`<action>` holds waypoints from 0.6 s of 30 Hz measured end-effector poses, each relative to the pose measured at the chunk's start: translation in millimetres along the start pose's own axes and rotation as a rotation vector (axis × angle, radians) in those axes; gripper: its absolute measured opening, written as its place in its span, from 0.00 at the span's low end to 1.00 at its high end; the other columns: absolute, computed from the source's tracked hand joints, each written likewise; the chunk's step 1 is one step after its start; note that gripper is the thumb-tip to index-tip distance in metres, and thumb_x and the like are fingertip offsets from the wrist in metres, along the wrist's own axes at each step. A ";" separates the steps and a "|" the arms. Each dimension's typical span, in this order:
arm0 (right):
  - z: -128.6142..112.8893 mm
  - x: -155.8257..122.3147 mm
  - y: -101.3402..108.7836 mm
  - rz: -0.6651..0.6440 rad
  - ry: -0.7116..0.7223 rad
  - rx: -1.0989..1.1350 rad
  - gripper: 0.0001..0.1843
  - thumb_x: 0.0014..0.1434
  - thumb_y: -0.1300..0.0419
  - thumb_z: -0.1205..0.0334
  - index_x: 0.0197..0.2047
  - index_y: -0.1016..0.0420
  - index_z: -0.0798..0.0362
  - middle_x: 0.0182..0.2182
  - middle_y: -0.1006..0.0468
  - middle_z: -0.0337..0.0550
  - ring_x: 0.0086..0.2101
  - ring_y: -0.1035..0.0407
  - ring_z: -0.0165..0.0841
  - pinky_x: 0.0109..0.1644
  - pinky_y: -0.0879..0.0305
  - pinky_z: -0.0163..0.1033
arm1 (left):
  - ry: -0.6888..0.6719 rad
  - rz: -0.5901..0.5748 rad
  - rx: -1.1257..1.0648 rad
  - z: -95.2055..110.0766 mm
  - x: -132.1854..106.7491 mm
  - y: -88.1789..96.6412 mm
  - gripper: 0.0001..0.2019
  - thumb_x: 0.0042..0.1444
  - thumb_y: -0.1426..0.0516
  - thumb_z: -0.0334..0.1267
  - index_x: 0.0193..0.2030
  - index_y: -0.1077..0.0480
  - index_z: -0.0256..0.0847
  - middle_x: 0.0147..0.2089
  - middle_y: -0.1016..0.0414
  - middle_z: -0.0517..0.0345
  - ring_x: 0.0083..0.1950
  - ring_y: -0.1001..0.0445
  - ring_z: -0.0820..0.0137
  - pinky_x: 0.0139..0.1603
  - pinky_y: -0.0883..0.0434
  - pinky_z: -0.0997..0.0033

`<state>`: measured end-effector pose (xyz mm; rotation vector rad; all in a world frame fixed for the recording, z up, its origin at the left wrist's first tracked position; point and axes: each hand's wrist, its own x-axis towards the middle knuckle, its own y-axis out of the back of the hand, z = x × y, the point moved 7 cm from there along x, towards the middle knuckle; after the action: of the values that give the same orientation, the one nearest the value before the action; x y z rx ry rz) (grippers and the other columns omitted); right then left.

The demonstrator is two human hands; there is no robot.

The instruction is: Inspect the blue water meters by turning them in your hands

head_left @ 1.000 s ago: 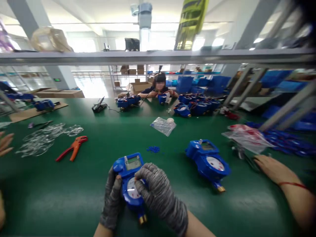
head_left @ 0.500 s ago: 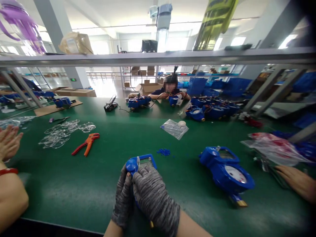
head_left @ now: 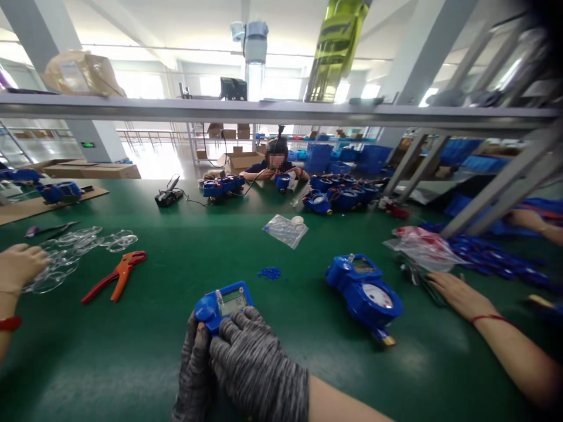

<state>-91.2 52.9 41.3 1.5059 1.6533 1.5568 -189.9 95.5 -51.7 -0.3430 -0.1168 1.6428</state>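
Observation:
A blue water meter (head_left: 206, 309) with a small grey display is on the green bench in front of me, its lower part hidden under my hands. My left hand (head_left: 193, 363), in a grey knitted glove, grips its left side. Across the meter's near part lies my right hand (head_left: 255, 357), gloved alike, its fingers bent over the casing just below the display. To the right rests another blue water meter (head_left: 369, 296), with a white round dial and a brass end. A small pile of blue bits (head_left: 270, 273) lies beyond my hands.
Orange cutters (head_left: 121, 272) and clear rings (head_left: 73, 252) lie left, where a co-worker's hand (head_left: 21, 264) touches the rings. Another person's hand (head_left: 457, 293) is at right by dark-handled pliers (head_left: 422, 281). A plastic bag (head_left: 285, 230) lies ahead; a shelf (head_left: 281, 109) spans above.
The view has swung right. My right hand has slid off the display, so more of it shows. The co-worker's hand at left has moved onto the clear rings.

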 end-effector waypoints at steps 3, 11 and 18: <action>14.1 -7.1 13.4 0.039 0.073 0.140 0.13 0.63 0.45 0.56 0.50 0.26 0.43 0.47 0.25 0.40 0.48 0.33 0.34 0.61 0.40 0.45 | 0.060 -0.080 -0.082 -6.6 0.0 -4.9 0.32 0.45 0.36 0.57 0.56 0.32 0.50 0.58 0.29 0.55 0.64 0.36 0.54 0.62 0.31 0.57; 247.7 -58.8 -4.3 0.345 -0.869 0.118 0.18 0.59 0.45 0.66 0.52 0.27 0.60 0.47 0.25 0.51 0.46 0.30 0.35 0.56 0.36 0.40 | 0.157 -0.150 -0.249 -8.3 -9.9 -18.7 0.42 0.42 0.31 0.47 0.65 0.42 0.55 0.58 0.28 0.57 0.66 0.39 0.53 0.68 0.40 0.53; 269.6 -58.3 -24.6 0.252 -0.906 0.009 0.11 0.57 0.42 0.63 0.42 0.22 0.53 0.41 0.25 0.45 0.43 0.31 0.35 0.50 0.36 0.37 | 0.159 -0.080 -0.128 -14.6 3.9 -7.3 0.35 0.41 0.33 0.50 0.59 0.34 0.58 0.55 0.26 0.63 0.67 0.41 0.48 0.65 0.34 0.50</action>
<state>147.1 125.7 -79.6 2.0466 0.9619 0.7294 -178.9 98.2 -64.2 -0.5582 -0.1147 1.5267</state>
